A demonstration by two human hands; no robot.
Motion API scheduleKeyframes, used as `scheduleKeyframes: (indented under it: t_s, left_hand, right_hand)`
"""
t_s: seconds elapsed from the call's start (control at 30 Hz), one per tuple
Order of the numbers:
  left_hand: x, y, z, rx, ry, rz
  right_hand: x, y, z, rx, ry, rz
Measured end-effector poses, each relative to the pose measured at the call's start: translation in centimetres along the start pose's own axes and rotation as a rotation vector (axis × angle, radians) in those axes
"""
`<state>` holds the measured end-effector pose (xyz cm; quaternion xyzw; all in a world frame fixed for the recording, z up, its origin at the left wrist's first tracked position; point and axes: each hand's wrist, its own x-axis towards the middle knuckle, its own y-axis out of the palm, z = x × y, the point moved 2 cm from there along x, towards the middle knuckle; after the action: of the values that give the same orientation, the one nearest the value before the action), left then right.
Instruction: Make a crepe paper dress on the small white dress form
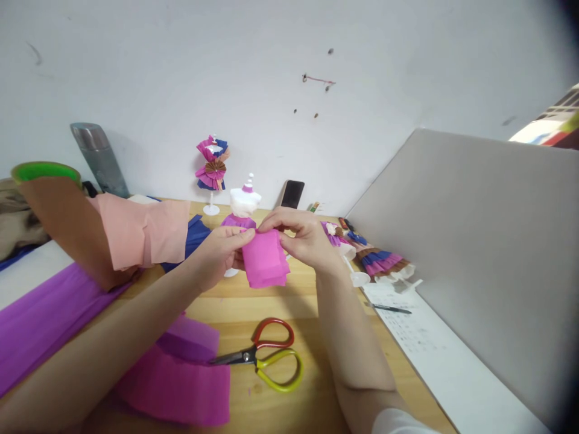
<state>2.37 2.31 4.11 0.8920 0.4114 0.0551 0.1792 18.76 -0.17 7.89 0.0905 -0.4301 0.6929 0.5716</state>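
Observation:
A folded piece of bright pink crepe paper is held up above the table between both hands. My left hand pinches its upper left corner with the thumb on top. At its upper right edge my right hand grips the paper, fingers bent. Just behind the hands stands a small white mannequin with purple paper at its neck and waist; its lower part is partly hidden. Scissors with one red and one yellow handle lie below the hands, their blades by strips of magenta crepe paper.
A mannequin in a ruffled paper dress stands by the wall. Peach crepe paper, a purple sheet and a bottle are left. A phone leans behind. Right lie a ruffled dress, a pen and a grey panel.

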Motion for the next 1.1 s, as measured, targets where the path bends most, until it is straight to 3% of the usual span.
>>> scheduleKeyframes:
  t_s: [0.23, 0.5, 0.73, 0.9, 1.1]
  left_hand:
    - [-0.2, -0.2, -0.4, 0.136, 0.145, -0.071]
    - [-0.6, -0.2, -1.2, 0.636, 0.421, -0.140]
    - [0.0, 0.5, -0.3, 0.275, 0.167, -0.044]
    - [0.2, 0.2, 0.2, 0.287, 0.075, -0.060]
    - [0.2, 0.0, 0.0, 0.284, 0.073, -0.050]
  right_hand:
    - [-0.1, -0.6, -0.9, 0.262, 0.315, -0.109]
    - [0.1, 0.7, 0.6, 0.312, 0.485, 0.066]
    - [0.3, 0.9, -0.2, 0.370, 0.480, -0.109]
    - [0.4, 0.9, -0.7, 0.343, 0.477, -0.183]
    - [0.4, 1.0, -0.6, 0.341, 0.509, -0.142]
